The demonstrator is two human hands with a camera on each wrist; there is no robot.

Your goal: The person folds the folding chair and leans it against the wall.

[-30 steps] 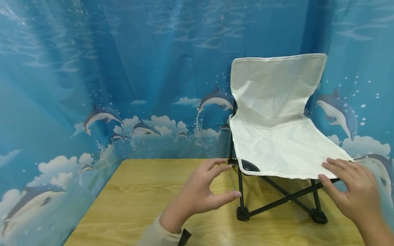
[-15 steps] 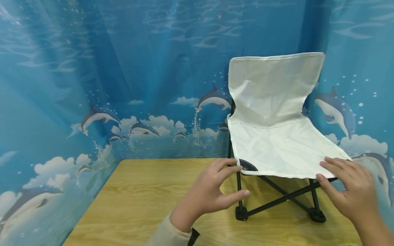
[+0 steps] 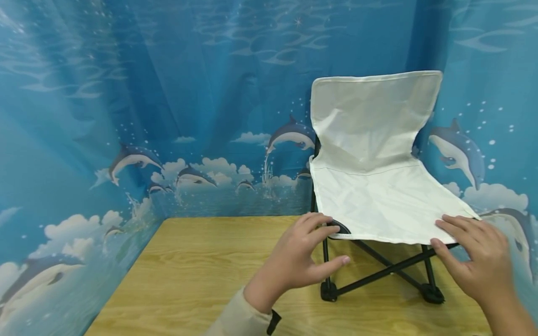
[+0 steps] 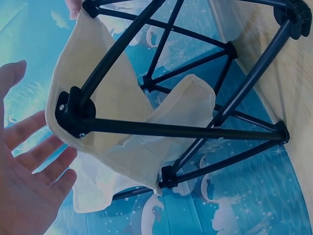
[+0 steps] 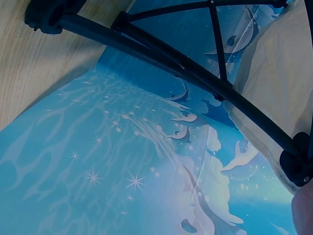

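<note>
A small folding chair (image 3: 378,200) with a white fabric seat and backrest and a black crossed-tube frame (image 3: 391,269) stands unfolded at the right in the head view. My left hand (image 3: 300,249) is at the seat's front left corner, fingertips on the black corner patch, thumb held apart below. In the left wrist view, that hand (image 4: 36,171) has its fingers spread against the fabric edge beside a black joint (image 4: 73,112). My right hand (image 3: 481,256) rests on the front right corner, fingers extended over the fabric. Only a bit of it shows in the right wrist view.
The chair stands on a wood-grain tabletop (image 3: 201,266), which extends to its left. A blue curtain (image 3: 210,93) printed with dolphins and clouds hangs close behind the chair and along both sides.
My left hand has moved right, from beside the chair onto the seat's front left corner. The right hand stays on the right corner. The view has shifted slightly.
</note>
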